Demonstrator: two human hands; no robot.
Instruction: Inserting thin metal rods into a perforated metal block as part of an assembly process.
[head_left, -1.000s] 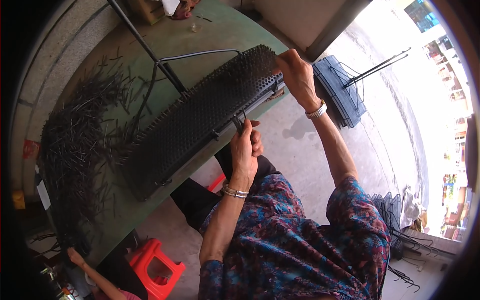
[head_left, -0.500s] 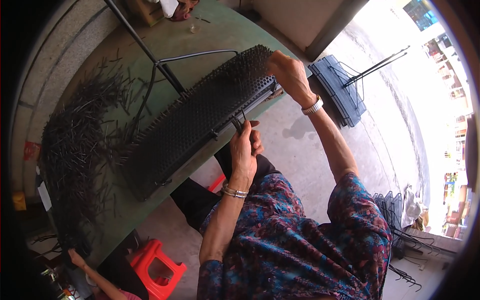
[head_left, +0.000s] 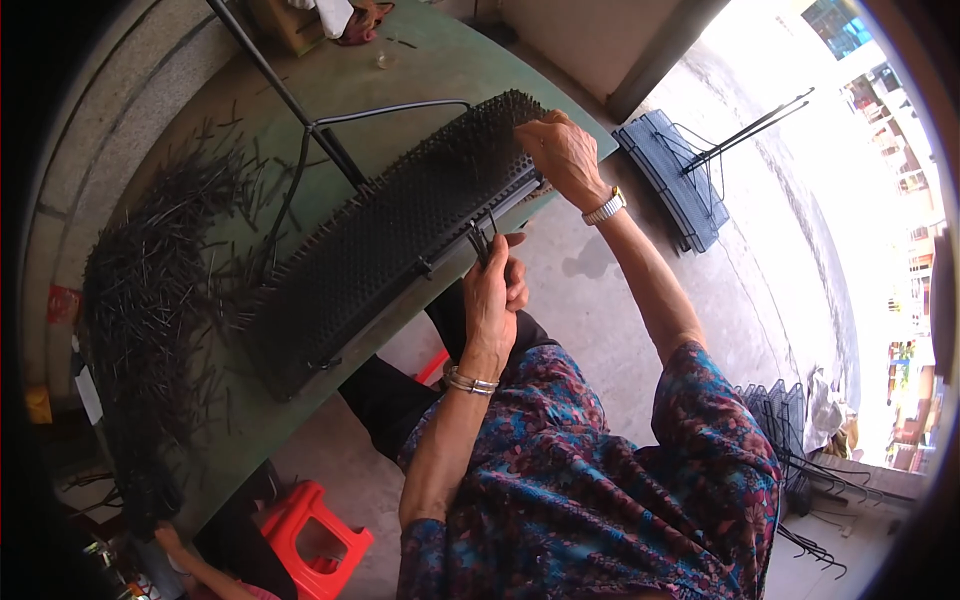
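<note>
A long black perforated panel [head_left: 370, 240] lies across the table, with short dark strips standing in its holes along the far edge and right end. My right hand [head_left: 562, 155] is at the panel's right end, fingers pinched together over the holes; what they hold, if anything, is hidden. Close to the panel's near edge, my left hand [head_left: 495, 295] is closed around a few thin dark strips [head_left: 482, 240], their ends poking up past the thumb. A big heap of similar loose strips [head_left: 150, 290] covers the table's left side.
A black metal handle [head_left: 270, 80] with bent braces rises behind the panel on the green table [head_left: 440, 45]. Stacked dark mesh panels with rods [head_left: 675, 180] stand on the floor to the right. Near a red stool [head_left: 315, 535], another person's hand [head_left: 170, 540] touches the heap's lower end.
My right hand has shifted a little left and down onto the panel's right end. My left hand has barely moved. The other person's hand has moved slightly down and right.
</note>
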